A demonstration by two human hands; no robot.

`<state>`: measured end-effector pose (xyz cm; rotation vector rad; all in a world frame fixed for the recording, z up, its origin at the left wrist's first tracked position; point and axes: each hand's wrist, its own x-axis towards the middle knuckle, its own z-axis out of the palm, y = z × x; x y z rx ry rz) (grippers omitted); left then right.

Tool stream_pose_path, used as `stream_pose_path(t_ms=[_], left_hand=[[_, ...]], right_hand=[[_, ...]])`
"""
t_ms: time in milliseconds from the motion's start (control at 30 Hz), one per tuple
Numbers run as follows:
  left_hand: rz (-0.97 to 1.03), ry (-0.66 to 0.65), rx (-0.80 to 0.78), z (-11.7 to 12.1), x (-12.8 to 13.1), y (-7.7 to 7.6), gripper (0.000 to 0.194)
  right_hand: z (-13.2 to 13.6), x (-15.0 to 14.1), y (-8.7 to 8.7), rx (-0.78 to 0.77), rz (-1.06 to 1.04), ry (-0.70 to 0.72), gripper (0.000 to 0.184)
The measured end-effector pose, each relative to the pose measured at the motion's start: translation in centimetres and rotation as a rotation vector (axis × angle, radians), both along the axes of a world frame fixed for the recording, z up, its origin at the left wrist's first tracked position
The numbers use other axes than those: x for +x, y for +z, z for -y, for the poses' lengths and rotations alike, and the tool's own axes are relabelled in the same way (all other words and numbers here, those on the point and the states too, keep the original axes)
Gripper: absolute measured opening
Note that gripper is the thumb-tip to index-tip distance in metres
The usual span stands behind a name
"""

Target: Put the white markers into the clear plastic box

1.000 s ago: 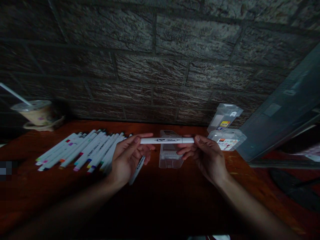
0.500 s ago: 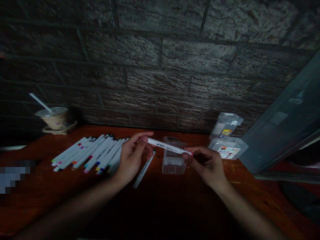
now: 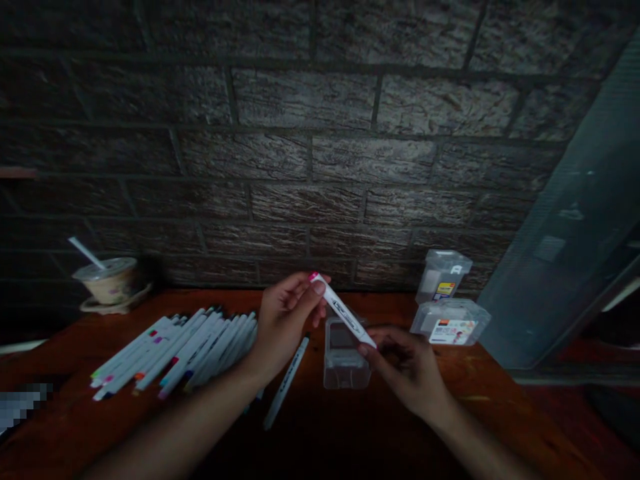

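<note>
Both my hands hold one white marker (image 3: 345, 315) slantwise above the table. My left hand (image 3: 287, 320) pinches its upper end, where a pink tip shows. At the lower end, the fingers of my right hand (image 3: 407, 370) are closed on the barrel. Below and behind the marker stands a small clear plastic box (image 3: 347, 373) on the table. A second marker (image 3: 286, 385) lies by itself to the left of that box. Further left spreads a row of white markers (image 3: 185, 347) with coloured ends, partly hidden by my left forearm.
A lidded drink cup (image 3: 107, 280) with a straw sits in a carrier at the back left. Two clear labelled plastic containers (image 3: 453, 323) stand at the back right. A stone-block wall (image 3: 320, 160) rises behind the wooden table (image 3: 390, 433).
The marker has been turned round: its pink end was at my right hand and is now at my left. It tilts more steeply. The view has shifted, so the table appears lower.
</note>
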<state>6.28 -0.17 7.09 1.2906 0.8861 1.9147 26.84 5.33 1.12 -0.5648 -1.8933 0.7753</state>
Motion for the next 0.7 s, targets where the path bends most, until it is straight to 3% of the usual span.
stream_pose_path(t_ms=[167,400,700], left_hand=[[-0.065,0.007,0.052,0.0,1.3,0.1,0.016],[-0.156,0.032,0.156,0.4,0.7,-0.6,0.007],[-0.174,-0.051,0.096,0.9,0.7,0.6,0.01]], right_hand=[[0.0,0.3,-0.4,0.081,0.065,-0.016,0.007],[-0.6,0.3,-0.8,0.096,0.069,-0.05,0.011],[-0.6,0.3,-0.8,0.124,0.071,-0.048,0.008]])
